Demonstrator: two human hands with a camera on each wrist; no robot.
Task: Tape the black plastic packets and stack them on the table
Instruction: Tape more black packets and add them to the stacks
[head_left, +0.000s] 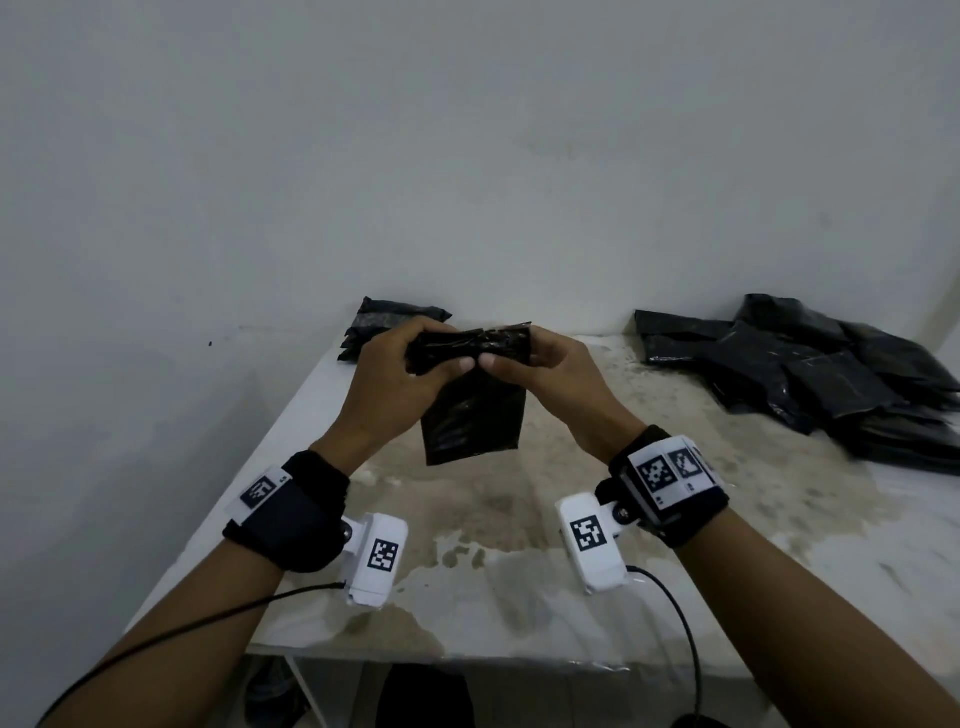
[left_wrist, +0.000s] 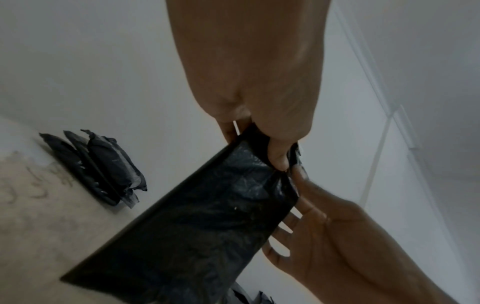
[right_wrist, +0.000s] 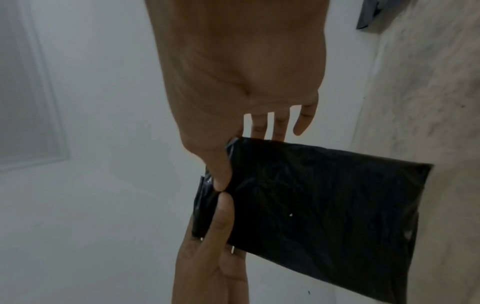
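Head view: both hands, left (head_left: 395, 374) and right (head_left: 540, 374), pinch one packet's (head_left: 472, 415) folded top; a small stack (head_left: 384, 325) sits done (untaped pile (head_left: 810, 374) remains).

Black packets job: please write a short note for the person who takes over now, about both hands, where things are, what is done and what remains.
Left hand and right hand both pinch the folded top of one black packet, held above the table.
Small stack of packets lies at the far left, by the wall.
Loose pile of packets lies at the far right.
No tape is visible in any view.
Left: close the held packet, add it to the stack, then work through the pile.
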